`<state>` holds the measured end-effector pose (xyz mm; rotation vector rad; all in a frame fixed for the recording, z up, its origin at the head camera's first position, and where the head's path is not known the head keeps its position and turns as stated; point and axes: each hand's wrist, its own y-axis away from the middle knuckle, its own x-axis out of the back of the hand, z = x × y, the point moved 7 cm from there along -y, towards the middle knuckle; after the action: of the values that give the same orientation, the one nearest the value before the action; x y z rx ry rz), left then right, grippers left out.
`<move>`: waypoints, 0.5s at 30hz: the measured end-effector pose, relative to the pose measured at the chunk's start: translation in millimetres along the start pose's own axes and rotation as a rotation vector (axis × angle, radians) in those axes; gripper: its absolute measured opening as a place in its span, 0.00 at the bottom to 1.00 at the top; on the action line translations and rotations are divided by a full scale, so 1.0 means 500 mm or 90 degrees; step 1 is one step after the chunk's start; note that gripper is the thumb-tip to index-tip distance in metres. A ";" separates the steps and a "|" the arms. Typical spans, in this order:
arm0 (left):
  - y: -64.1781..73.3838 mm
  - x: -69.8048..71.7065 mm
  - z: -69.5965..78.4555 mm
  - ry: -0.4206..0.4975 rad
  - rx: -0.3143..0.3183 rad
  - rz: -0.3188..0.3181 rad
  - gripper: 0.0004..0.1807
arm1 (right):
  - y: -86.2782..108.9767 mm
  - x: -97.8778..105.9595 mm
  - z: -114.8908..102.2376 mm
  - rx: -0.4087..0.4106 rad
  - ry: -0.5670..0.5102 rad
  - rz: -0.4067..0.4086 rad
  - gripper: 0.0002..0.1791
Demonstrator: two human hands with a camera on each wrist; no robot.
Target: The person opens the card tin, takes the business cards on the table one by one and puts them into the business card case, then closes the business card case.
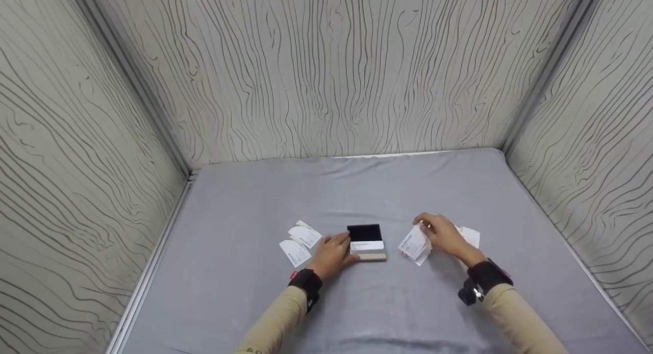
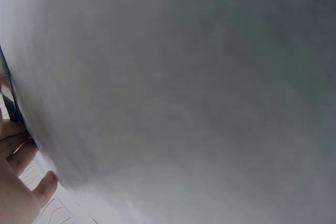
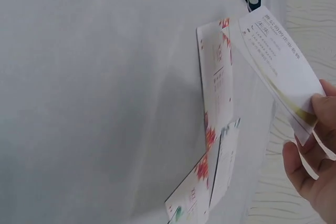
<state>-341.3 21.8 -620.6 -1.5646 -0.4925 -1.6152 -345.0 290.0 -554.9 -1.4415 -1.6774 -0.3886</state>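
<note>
My right hand (image 1: 441,234) pinches a white business card (image 3: 278,66) with a yellow-green curved stripe between thumb and fingers. Beneath it, several business cards (image 3: 214,82) with red floral prints lie overlapping on the cloth. An open business card case (image 1: 365,233) stands mid-table, its lid interior dark, with white cards (image 1: 366,245) inside and a beige front part. My left hand (image 1: 330,254) rests against the case's left side, thumb by the front corner and fingers near the lid. The left wrist view shows only part of that hand and a sliver of the case.
Left of the case, white cards (image 1: 295,253) with green accents lie fanned out. More cards (image 1: 470,236) lie partly behind the right hand. A grey cloth (image 1: 245,201) covers the table, and wood-patterned panels (image 1: 326,73) enclose it on the back and sides.
</note>
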 end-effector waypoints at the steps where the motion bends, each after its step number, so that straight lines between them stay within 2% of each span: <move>1: 0.000 0.001 0.000 -0.002 -0.001 0.002 0.33 | -0.004 -0.002 -0.008 0.006 -0.009 0.005 0.11; 9: -0.001 -0.002 0.001 -0.028 -0.010 0.004 0.33 | -0.026 -0.040 -0.054 0.067 -0.073 0.029 0.11; 15: -0.002 -0.008 -0.001 -0.025 -0.008 0.006 0.33 | -0.036 -0.079 -0.078 0.088 -0.102 0.007 0.10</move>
<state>-342.6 23.1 -624.4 -1.6090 -0.4957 -1.5859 -347.8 231.8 -557.3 -1.4087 -1.7864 -0.1496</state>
